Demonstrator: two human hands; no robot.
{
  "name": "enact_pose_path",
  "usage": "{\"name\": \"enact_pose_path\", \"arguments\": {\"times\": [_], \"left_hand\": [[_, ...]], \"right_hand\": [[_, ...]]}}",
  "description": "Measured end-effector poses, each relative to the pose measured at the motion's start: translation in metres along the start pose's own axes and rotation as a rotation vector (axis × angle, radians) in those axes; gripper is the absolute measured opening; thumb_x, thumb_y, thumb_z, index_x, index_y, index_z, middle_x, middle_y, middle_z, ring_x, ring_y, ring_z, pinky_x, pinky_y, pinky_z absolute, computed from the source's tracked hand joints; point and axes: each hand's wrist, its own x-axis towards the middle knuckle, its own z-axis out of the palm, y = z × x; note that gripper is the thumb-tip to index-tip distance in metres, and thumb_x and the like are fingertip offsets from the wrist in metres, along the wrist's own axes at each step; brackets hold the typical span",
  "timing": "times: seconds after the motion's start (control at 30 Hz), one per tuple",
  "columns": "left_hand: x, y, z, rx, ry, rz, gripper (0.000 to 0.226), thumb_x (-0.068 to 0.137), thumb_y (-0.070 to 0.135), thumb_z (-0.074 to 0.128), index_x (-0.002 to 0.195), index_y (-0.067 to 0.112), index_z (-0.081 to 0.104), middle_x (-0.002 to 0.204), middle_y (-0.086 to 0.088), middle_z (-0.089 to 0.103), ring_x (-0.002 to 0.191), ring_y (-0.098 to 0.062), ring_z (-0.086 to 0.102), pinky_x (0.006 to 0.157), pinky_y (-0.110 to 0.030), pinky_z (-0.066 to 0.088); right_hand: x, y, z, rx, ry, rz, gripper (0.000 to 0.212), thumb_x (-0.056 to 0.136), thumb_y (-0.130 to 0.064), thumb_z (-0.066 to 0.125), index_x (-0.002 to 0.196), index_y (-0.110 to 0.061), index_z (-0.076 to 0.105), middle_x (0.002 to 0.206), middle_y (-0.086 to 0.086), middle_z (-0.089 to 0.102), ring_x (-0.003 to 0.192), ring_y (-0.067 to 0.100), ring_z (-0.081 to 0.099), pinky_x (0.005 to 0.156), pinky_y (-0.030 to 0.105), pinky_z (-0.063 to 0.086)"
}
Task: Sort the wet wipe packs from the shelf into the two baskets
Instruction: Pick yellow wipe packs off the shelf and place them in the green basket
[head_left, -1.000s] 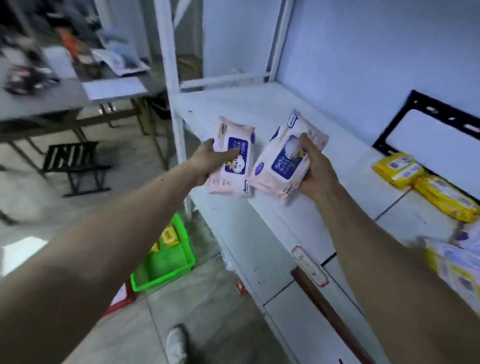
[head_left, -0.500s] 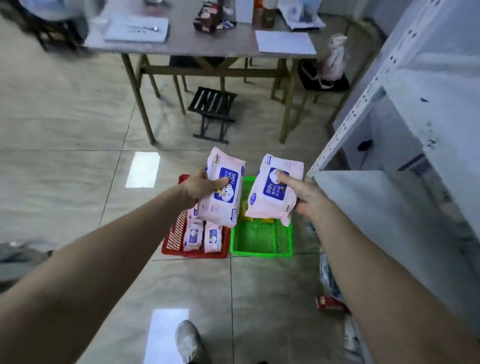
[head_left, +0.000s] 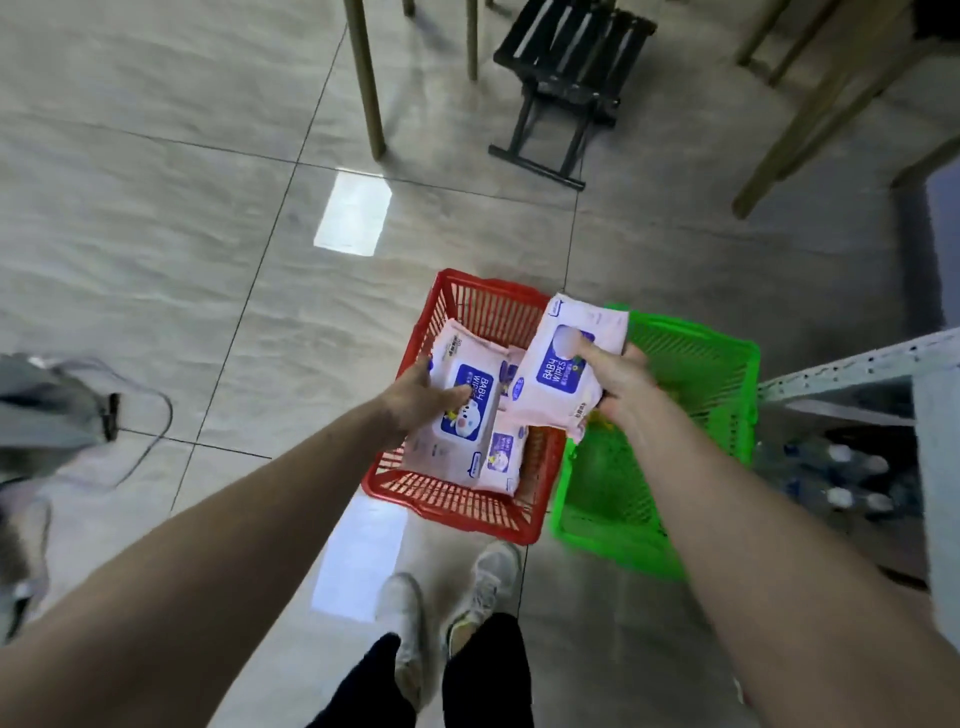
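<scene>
Each of my hands holds a pink baby wipes pack with a blue label. My left hand (head_left: 415, 395) grips one pack (head_left: 462, 410) low over the red basket (head_left: 457, 506), where more pink packs (head_left: 501, 457) lie. My right hand (head_left: 618, 384) holds the other pink pack (head_left: 563, 364) above the gap between the red basket and the green basket (head_left: 691, 358). Something yellow shows dimly in the green basket behind my right hand.
Both baskets stand on a grey tiled floor just ahead of my shoes (head_left: 452, 613). A black folding stool (head_left: 566, 78) and wooden table legs (head_left: 366, 78) stand farther off. The white shelf edge (head_left: 857, 364) is at the right, with bottles (head_left: 841, 478) under it. A cable (head_left: 150, 441) lies left.
I have turned from the shelf and stepped up to the baskets, now looking straight down. Both hands have lowered with their packs; the left pack has dropped into the red basket's opening.
</scene>
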Motion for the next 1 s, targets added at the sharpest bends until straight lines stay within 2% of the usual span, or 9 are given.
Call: {"name": "enact_pose_path", "arguments": {"times": [0.1,0.27,0.5,0.57,0.63,0.7,0.77,0.87,1.0], "left_hand": [[0.066,-0.037,-0.006,0.002,0.042,-0.054,0.042,0.083,0.028,0.072,0.121,0.025,0.052,0.109,-0.005,0.071,0.089,-0.027,0.073,0.079,-0.053,0.058],[0.170,-0.112,-0.009,-0.011,0.143,-0.127,0.053,0.081,0.026,0.074,0.125,0.028,0.045,0.105,0.000,0.068,0.083,-0.019,0.072,0.061,-0.038,0.061],[0.279,-0.199,-0.015,0.001,0.100,-0.176,0.052,0.082,0.019,0.072,0.126,0.024,0.045,0.112,-0.006,0.067,0.083,-0.018,0.071,0.055,-0.030,0.058],[0.292,-0.211,-0.013,0.017,0.110,-0.155,0.056,0.083,0.019,0.072,0.130,0.026,0.042,0.115,-0.005,0.064,0.090,-0.020,0.070,0.063,-0.034,0.060],[0.310,-0.226,-0.009,0.065,0.143,-0.119,0.068,0.083,0.017,0.071,0.138,0.027,0.032,0.128,-0.007,0.055,0.111,-0.027,0.062,0.086,-0.046,0.056],[0.320,-0.239,-0.003,0.262,0.215,-0.066,0.076,0.083,0.018,0.071,0.142,0.024,0.024,0.140,-0.007,0.045,0.126,-0.029,0.051,0.100,-0.050,0.048],[0.317,-0.247,0.005,0.489,0.338,-0.003,0.083,0.082,0.023,0.072,0.143,0.023,0.017,0.146,-0.007,0.038,0.132,-0.028,0.044,0.103,-0.047,0.045],[0.306,-0.258,0.017,0.882,0.459,0.163,0.100,0.074,0.034,0.077,0.147,0.026,0.008,0.153,-0.007,0.022,0.141,-0.028,0.026,0.106,-0.049,0.038],[0.306,-0.262,0.012,1.222,0.368,0.248,0.094,0.070,0.032,0.079,0.140,0.031,0.018,0.153,-0.007,0.020,0.136,-0.029,0.030,0.100,-0.047,0.044]], "right_hand": [[0.066,0.040,0.021,-0.046,0.027,0.017,0.049,0.076,-0.002,0.079,0.121,0.003,0.059,0.107,0.019,0.068,0.062,0.019,0.068,0.045,0.031,0.057],[0.177,0.121,0.043,-0.159,0.101,0.001,0.054,0.074,0.000,0.080,0.123,0.000,0.056,0.117,0.020,0.067,0.091,0.031,0.069,0.074,0.046,0.058],[0.303,0.193,0.056,-0.210,0.180,-0.008,0.051,0.072,-0.001,0.081,0.118,0.001,0.058,0.110,0.020,0.069,0.074,0.028,0.069,0.055,0.038,0.056],[0.320,0.201,0.057,-0.210,0.197,-0.010,0.055,0.073,-0.002,0.080,0.121,0.003,0.054,0.116,0.021,0.066,0.084,0.030,0.069,0.063,0.043,0.059],[0.340,0.213,0.060,-0.298,0.261,-0.031,0.063,0.075,-0.006,0.079,0.128,0.003,0.046,0.127,0.022,0.059,0.106,0.033,0.065,0.087,0.050,0.055],[0.348,0.227,0.063,-0.532,0.311,-0.069,0.074,0.079,-0.014,0.076,0.138,0.000,0.035,0.142,0.020,0.047,0.126,0.032,0.052,0.105,0.046,0.044],[0.342,0.239,0.067,-0.789,0.346,-0.175,0.079,0.083,-0.013,0.071,0.147,-0.010,0.025,0.155,0.015,0.026,0.141,0.031,0.032,0.116,0.041,0.032],[0.330,0.256,0.065,-1.010,0.246,-0.310,0.076,0.087,-0.012,0.067,0.148,-0.027,0.025,0.161,0.002,0.002,0.145,0.030,0.007,0.115,0.041,0.023],[0.329,0.261,0.051,-1.344,0.079,-0.245,0.076,0.089,-0.021,0.063,0.149,-0.034,0.018,0.158,0.002,0.008,0.137,0.035,0.023,0.105,0.046,0.036]]}}
